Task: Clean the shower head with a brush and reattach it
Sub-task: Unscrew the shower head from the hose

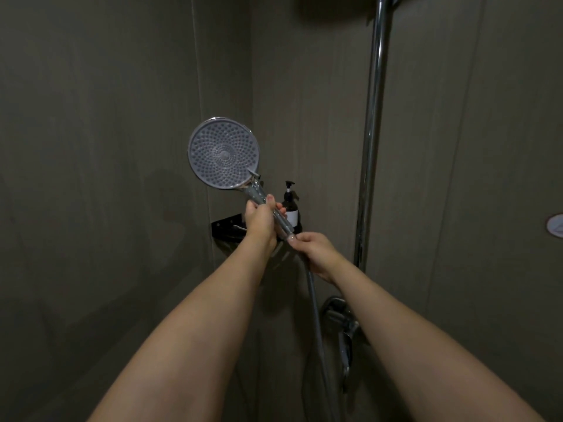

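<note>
Tall polished chrome riser rail [373, 141]: upright, well to the right of both hands, untouched. Round grey handheld shower head with a dotted nozzle face and clear handle [224, 153]: held up in the corner of the dark grey stall, face toward the camera; long axis running from the disc, up and left of the fingers, down and right to the handle's foot. Flexible grey metal hose [313, 303]: hangs down from the right hand, passing left of the chrome mixer valve [339, 318]. Left hand [259, 219]: fingers curled round the upper handle, just below the disc. Right hand [312, 249]: fingertips pinching the joint where the handle's foot meets the hose, just below and right of the left hand; nearer the joint, so any twisting there falls to it while the left steadies. Dark pump bottle [291, 205] on black corner shelf [225, 226]: directly behind the fingers. No brush is visible.
</note>
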Motion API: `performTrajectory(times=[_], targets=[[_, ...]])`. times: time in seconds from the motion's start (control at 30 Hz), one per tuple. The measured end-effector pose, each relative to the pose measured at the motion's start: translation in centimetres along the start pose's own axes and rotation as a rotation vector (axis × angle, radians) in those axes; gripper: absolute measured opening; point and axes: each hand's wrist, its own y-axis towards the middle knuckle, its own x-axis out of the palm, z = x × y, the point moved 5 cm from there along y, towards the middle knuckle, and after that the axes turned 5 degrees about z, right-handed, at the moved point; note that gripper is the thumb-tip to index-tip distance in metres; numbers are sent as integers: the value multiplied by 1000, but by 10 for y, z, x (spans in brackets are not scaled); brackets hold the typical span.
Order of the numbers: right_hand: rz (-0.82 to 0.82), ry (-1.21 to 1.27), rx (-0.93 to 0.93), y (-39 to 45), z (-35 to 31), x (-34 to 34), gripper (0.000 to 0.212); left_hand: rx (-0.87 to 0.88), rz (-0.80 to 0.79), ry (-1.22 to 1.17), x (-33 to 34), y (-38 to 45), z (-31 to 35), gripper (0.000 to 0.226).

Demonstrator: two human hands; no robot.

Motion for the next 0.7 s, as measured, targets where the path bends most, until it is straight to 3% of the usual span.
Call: performTrajectory(times=[0.1,0.17,0.5,0.7], targets=[[22,143,17,2,3,0,18,5,-3,-4,3,1,-1,13],[46,108,49,1,5,-1,20,-2,-8,-19,4,0,-2,5],[22,77,49,-1,3,-3,14,19,-11,1,3,6,-6,28],[9,96,57,0,4,-3,17,12,-22,8,2,8,-8,27]])
